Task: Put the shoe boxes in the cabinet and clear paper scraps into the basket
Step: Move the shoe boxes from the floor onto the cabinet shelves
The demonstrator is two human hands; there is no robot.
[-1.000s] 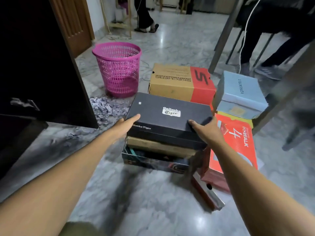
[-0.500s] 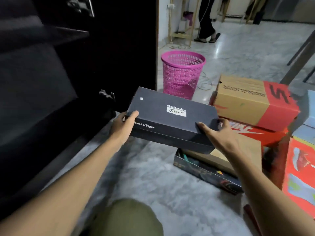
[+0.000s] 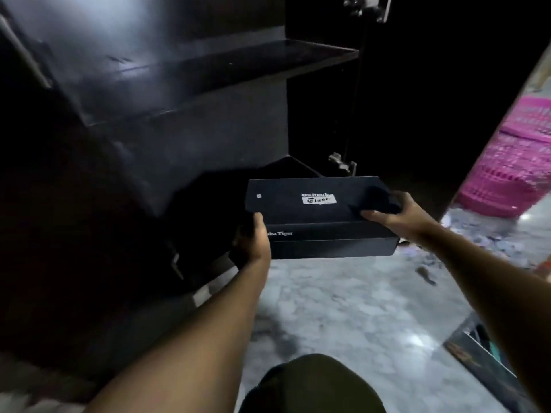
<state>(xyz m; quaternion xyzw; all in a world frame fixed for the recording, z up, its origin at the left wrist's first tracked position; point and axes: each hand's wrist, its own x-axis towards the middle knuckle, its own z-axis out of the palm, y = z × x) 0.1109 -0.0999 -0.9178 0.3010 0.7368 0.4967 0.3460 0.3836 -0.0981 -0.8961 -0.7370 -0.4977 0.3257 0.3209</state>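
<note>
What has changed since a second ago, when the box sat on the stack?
The black box was lifted and carried left to the open cabinet, and is now held at its lower opening. The left hand and right hand still grip its ends. The basket and paper scraps stayed put on the floor.

The black shoe box (image 3: 320,217) carries the only legible writing. On its lid, right of centre, a white logo patch (image 3: 318,199) reads "Onitsuka Tiger" in two lines, "Onitsuka" above "Tiger". On the box's near long side, white side lettering (image 3: 280,233) shows "…ka Tiger"; its first letters are hidden behind the left hand (image 3: 253,242). Near the lid's left end sits a small white square (image 3: 258,196), too small to read.
</note>
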